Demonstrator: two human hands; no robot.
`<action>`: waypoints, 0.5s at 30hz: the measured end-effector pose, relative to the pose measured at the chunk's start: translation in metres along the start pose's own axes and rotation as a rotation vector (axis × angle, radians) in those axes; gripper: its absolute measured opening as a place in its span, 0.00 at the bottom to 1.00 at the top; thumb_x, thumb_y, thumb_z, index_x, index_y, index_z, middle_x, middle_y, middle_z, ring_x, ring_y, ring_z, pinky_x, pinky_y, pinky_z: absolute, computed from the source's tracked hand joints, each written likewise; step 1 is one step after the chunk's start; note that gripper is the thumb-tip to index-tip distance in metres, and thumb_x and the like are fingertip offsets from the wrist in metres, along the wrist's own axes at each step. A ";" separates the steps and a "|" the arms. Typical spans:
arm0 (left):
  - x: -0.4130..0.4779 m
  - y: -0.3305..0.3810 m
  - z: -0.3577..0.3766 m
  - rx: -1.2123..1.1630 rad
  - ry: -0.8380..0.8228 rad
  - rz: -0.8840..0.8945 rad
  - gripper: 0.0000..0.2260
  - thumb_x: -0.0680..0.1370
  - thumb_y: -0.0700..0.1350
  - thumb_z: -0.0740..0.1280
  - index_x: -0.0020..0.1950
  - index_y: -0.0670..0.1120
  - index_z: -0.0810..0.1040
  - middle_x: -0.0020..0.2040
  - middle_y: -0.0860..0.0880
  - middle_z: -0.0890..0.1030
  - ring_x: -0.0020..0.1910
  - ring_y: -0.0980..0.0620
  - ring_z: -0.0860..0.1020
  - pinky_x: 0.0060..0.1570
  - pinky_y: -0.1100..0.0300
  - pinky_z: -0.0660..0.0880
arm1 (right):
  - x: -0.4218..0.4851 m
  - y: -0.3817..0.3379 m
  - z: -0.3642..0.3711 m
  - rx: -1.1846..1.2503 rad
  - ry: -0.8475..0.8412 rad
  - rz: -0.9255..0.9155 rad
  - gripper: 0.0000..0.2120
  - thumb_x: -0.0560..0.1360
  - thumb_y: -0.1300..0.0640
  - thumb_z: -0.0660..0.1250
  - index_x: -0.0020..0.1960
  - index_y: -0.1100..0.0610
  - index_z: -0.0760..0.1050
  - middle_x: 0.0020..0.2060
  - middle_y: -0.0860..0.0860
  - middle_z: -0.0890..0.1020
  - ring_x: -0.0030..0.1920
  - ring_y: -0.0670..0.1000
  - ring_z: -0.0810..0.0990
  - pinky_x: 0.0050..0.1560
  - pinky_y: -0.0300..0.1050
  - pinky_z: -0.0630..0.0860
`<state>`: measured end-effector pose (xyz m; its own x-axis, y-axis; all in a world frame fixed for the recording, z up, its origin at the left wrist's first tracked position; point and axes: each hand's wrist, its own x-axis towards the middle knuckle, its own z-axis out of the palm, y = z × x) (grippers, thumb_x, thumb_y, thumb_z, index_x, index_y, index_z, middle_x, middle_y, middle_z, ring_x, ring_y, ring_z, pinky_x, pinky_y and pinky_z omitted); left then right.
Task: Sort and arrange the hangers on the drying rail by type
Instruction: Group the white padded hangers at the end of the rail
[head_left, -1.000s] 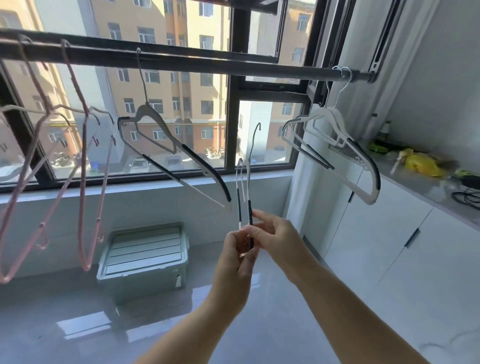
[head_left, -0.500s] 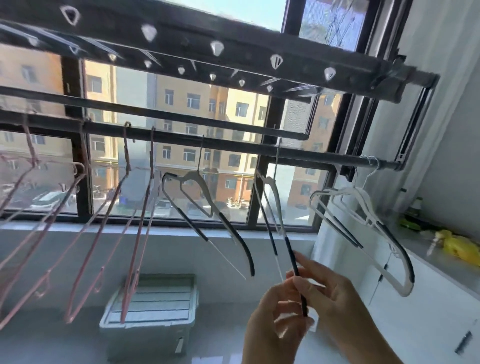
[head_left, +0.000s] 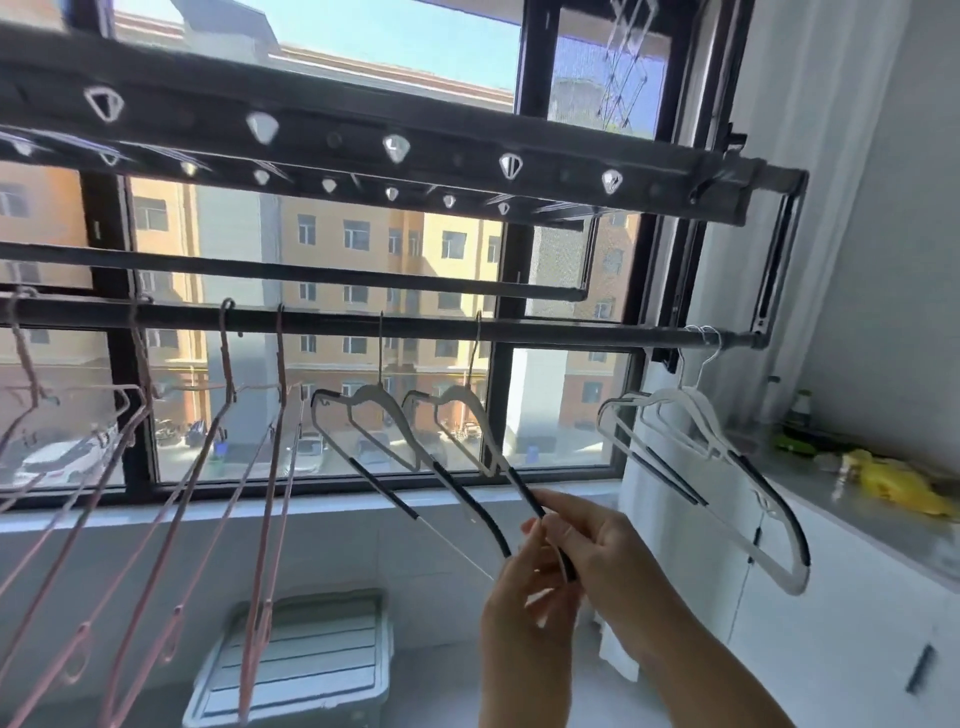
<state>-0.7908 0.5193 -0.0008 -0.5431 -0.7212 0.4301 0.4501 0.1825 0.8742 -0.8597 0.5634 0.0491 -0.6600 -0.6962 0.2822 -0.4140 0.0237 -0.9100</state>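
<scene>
I pinched the white hanger (head_left: 464, 401), black-sleeved, between the fingers of both the left hand (head_left: 524, 618) and the right hand (head_left: 618, 566). It hung hooked mid-way along the rail (head_left: 571, 335), its long arm slanting down to the near right.

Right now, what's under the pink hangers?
A green plastic box sits below the pink hangers, which cover some of it. Its lid is on, so whatever is inside is hidden.

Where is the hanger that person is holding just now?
In the head view, right of centre, the held hanger hangs on the drying rail, between another white-and-black hanger and the white bunch at the rail's right end.
</scene>
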 end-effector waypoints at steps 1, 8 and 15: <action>-0.001 -0.003 -0.001 -0.003 -0.005 -0.006 0.26 0.69 0.26 0.67 0.55 0.54 0.74 0.45 0.48 0.81 0.39 0.60 0.80 0.36 0.71 0.75 | -0.002 0.001 0.002 0.001 0.000 0.001 0.14 0.78 0.59 0.59 0.51 0.40 0.76 0.43 0.49 0.84 0.45 0.49 0.83 0.53 0.48 0.79; -0.005 -0.016 -0.011 0.071 -0.035 -0.004 0.20 0.73 0.32 0.66 0.60 0.50 0.73 0.43 0.54 0.81 0.41 0.64 0.79 0.40 0.74 0.73 | -0.015 0.016 0.007 -0.038 0.015 0.046 0.13 0.79 0.61 0.58 0.60 0.53 0.76 0.43 0.52 0.83 0.46 0.51 0.82 0.52 0.45 0.78; 0.000 -0.029 -0.018 0.126 -0.045 0.008 0.20 0.74 0.34 0.65 0.64 0.49 0.70 0.46 0.56 0.79 0.45 0.58 0.79 0.44 0.73 0.74 | -0.032 0.027 0.005 0.035 0.054 0.113 0.14 0.78 0.63 0.59 0.63 0.57 0.73 0.54 0.56 0.80 0.54 0.51 0.80 0.55 0.39 0.76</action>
<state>-0.7911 0.5024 -0.0303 -0.5724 -0.6891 0.4445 0.3633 0.2728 0.8908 -0.8461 0.5829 0.0139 -0.7343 -0.6509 0.1928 -0.3141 0.0740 -0.9465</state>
